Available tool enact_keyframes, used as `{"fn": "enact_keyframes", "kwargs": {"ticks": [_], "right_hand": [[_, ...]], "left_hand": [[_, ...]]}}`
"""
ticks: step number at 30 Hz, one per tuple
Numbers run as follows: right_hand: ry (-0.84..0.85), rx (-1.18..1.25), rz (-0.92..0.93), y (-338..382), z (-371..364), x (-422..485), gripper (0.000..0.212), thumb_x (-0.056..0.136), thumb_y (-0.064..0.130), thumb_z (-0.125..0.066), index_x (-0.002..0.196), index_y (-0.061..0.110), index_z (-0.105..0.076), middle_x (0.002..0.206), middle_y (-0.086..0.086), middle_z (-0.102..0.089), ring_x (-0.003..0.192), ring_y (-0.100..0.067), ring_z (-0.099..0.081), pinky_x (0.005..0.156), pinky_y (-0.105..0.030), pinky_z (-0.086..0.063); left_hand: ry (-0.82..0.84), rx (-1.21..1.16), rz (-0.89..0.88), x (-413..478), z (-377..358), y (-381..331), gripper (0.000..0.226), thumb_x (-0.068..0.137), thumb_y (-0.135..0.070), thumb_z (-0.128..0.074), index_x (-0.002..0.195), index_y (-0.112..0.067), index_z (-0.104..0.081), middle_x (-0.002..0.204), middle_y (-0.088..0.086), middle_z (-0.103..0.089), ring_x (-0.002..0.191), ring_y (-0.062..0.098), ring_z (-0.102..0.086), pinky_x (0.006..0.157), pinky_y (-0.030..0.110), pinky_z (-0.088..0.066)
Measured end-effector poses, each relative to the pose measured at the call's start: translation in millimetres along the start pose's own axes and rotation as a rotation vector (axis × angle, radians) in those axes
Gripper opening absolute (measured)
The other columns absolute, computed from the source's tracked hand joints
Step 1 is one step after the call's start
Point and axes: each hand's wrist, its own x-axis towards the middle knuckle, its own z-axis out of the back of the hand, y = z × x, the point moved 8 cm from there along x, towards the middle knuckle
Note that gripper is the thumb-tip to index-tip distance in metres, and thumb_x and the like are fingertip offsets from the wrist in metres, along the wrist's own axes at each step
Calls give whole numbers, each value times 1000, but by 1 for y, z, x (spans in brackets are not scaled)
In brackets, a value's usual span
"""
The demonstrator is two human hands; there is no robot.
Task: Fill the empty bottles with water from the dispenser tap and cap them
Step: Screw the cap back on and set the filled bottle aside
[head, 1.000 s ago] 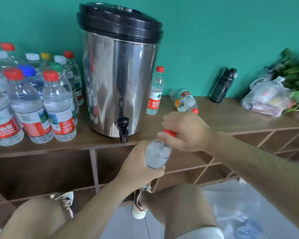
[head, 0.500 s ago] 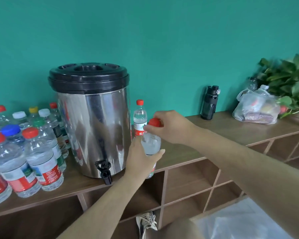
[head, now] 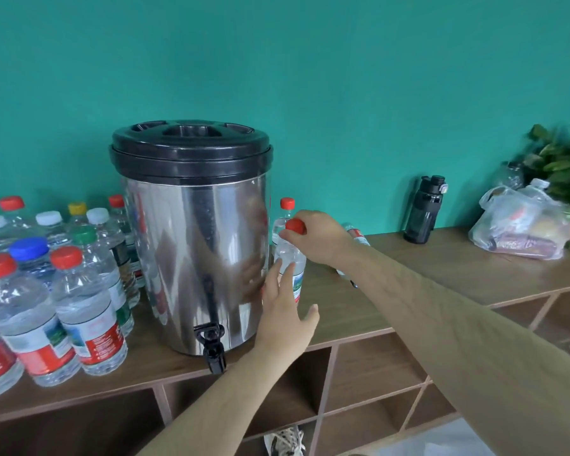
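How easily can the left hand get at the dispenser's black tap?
Probably yes: the left hand is open and empty, right of the black tap, with nothing between them; the right hand pinches the red cap.

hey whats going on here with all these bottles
A person is bottling water. Their right hand pinches the red cap of a water-filled bottle, held upright just right of the steel dispenser on the wooden counter. The left hand is open, fingers straight against the bottle's side. Nobody is touching the tap. A crowd of capped bottles stands left of the dispenser, and another red-capped bottle stands behind the held one.
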Motion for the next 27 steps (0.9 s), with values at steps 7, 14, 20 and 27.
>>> {"fn": "enact_keyframes", "kwargs": {"ticks": [7,14,20,27], "right_hand": [[-53,122,-1,-18,-6,-1,60,94,38,-75,148,34,-50,118,6,-60,105,-13,-57,97,-31,-51],[-131,194,10,-36,-6,-28,55,99,44,-66,150,40,-46,124,12,-59,92,-6,-66,88,-34,-57],[-278,253,-134,-106,-31,-95,41,102,35,-62,143,32,-58,119,13,-62,94,-8,-63,88,-33,-55],[-213,372,-400,-181,-76,-122,49,101,22,-60,148,23,-51,132,2,-54,104,-11,-57,101,-30,-48]], "left_hand": [[57,26,19,8,-7,1,81,97,-32,-64,161,-31,-15,161,-25,3,154,12,-15,119,33,-37],[-15,49,-43,5,-8,3,73,94,-23,-65,157,-27,-28,160,-22,-9,152,15,-24,117,37,-41],[10,163,-251,11,-40,-16,66,90,-13,-72,150,-15,-44,162,-4,-26,151,15,-28,121,33,-34],[199,189,-232,35,-128,4,70,91,-10,-67,155,-13,-38,163,6,-29,150,27,-29,116,51,-39]]}}
